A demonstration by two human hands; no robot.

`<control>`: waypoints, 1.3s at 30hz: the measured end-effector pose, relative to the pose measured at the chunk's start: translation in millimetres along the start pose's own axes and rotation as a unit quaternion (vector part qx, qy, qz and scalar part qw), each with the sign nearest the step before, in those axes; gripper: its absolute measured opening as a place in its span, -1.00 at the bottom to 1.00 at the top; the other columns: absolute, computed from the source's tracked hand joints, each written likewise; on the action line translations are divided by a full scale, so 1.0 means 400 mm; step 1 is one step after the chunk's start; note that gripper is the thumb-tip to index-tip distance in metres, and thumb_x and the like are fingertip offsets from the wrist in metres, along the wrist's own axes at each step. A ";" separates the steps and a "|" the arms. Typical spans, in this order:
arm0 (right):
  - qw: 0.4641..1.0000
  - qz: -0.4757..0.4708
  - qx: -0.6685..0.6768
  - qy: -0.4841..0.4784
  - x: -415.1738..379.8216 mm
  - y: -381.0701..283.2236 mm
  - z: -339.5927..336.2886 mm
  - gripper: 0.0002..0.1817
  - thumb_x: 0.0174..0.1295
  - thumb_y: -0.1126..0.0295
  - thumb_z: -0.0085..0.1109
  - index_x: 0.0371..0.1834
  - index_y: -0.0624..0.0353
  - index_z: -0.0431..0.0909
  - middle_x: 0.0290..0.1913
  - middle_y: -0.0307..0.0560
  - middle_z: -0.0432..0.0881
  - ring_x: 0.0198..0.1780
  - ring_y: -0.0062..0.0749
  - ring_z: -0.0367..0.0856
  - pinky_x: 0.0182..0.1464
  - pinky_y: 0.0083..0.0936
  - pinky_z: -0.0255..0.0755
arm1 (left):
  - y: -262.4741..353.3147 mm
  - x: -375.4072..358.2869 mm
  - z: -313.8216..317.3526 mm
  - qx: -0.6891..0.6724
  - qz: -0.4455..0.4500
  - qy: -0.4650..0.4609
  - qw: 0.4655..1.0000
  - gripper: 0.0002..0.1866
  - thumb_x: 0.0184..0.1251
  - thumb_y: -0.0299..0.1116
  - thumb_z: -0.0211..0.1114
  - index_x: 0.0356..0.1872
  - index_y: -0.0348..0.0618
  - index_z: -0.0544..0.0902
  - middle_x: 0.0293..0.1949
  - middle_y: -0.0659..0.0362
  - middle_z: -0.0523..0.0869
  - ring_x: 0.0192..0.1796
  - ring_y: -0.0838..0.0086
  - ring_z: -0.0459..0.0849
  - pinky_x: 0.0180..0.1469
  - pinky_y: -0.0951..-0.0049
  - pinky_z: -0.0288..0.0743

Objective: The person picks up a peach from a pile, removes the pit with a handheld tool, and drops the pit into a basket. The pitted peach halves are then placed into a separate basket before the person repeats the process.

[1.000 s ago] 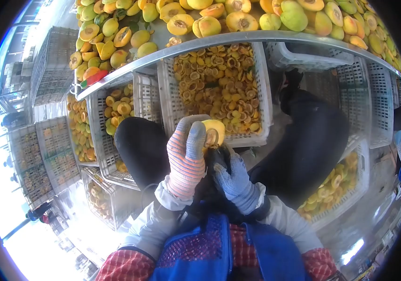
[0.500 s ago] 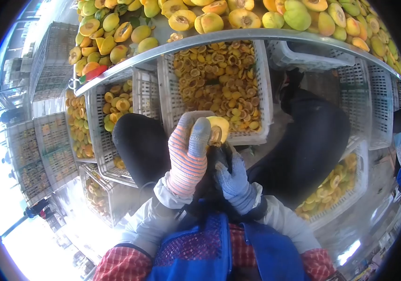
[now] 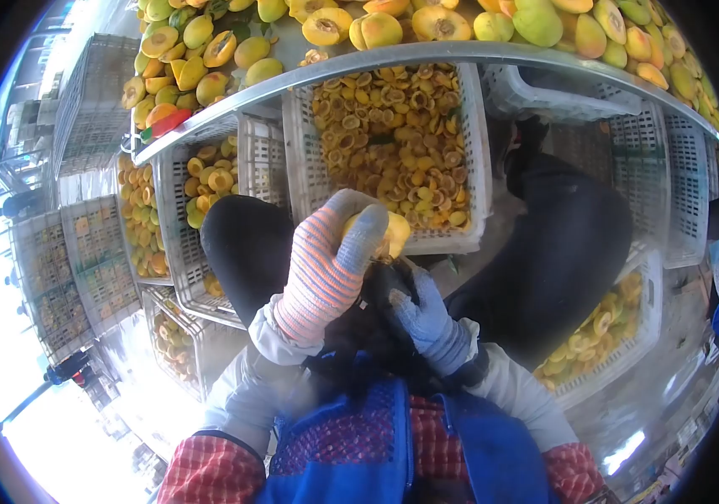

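Note:
My left hand (image 3: 326,265), in a pink-striped glove with grey fingertips, is closed around a yellow fruit half (image 3: 389,235) held above my lap. My right hand (image 3: 428,317), in a blue-grey glove, sits just below the fruit with its fingers curled; a tool in it is not clearly visible. Both hands hover in front of a white crate (image 3: 468,168) full of cut yellow fruit halves.
A metal table edge (image 3: 426,57) curves across the top, piled with whole and halved yellow-green fruit (image 3: 536,21). More white crates of fruit halves stand at left (image 3: 173,244) and right (image 3: 628,336). My dark-trousered knees (image 3: 569,244) flank the hands.
My left hand has tilted and risen slightly with the fruit half, its fingers covering more of it. My right hand stays just below.

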State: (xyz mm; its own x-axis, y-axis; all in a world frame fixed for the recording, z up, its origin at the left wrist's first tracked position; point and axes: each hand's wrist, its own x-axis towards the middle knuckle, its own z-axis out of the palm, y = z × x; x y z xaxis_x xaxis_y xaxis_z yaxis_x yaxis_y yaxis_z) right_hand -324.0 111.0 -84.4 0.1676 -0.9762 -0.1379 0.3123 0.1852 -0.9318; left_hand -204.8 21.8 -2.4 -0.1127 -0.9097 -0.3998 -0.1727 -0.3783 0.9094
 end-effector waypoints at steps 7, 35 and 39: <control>0.942 0.134 0.306 -0.037 -0.022 0.032 -0.005 -0.49 0.35 0.37 0.02 0.32 0.29 0.19 0.10 -0.04 0.48 0.02 -0.41 0.52 0.03 -0.52 0.44 | 0.019 0.032 -0.026 0.084 -0.015 -0.093 0.992 -0.68 0.42 -0.19 0.11 -0.17 -0.30 0.61 -0.32 0.20 0.67 -0.22 0.61 0.58 -0.09 0.57 0.43; 0.838 0.398 0.352 -0.124 0.013 -0.089 0.012 -0.57 0.36 -0.15 -0.09 -0.26 0.01 0.35 -0.63 -0.34 0.25 -0.77 -0.69 0.11 -0.80 -0.70 0.01 | -0.056 0.005 -0.060 0.153 -0.018 -0.052 0.987 -0.75 0.38 -0.31 0.18 -0.29 -0.36 0.62 -0.43 0.19 0.68 -0.37 0.65 0.57 -0.30 0.59 0.46; 0.812 0.368 0.428 -0.148 -0.008 -0.059 0.014 -0.62 0.36 -0.09 -0.02 -0.23 0.00 0.35 -0.60 -0.33 0.27 -0.76 -0.68 0.15 -0.80 -0.69 0.06 | -0.064 -0.001 -0.056 0.274 0.087 -0.009 0.958 -0.75 0.36 -0.30 0.21 -0.31 -0.35 0.63 -0.49 0.19 0.67 -0.40 0.65 0.56 -0.34 0.56 0.46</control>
State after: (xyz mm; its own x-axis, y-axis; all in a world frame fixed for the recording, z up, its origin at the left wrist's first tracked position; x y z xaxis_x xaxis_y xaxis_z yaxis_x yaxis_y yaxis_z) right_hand -326.9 110.5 -60.0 0.7812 -0.5192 -0.3467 0.5403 0.8405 -0.0414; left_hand -178.5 28.0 -23.2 -0.2020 -0.9459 -0.2540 -0.6362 -0.0704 0.7683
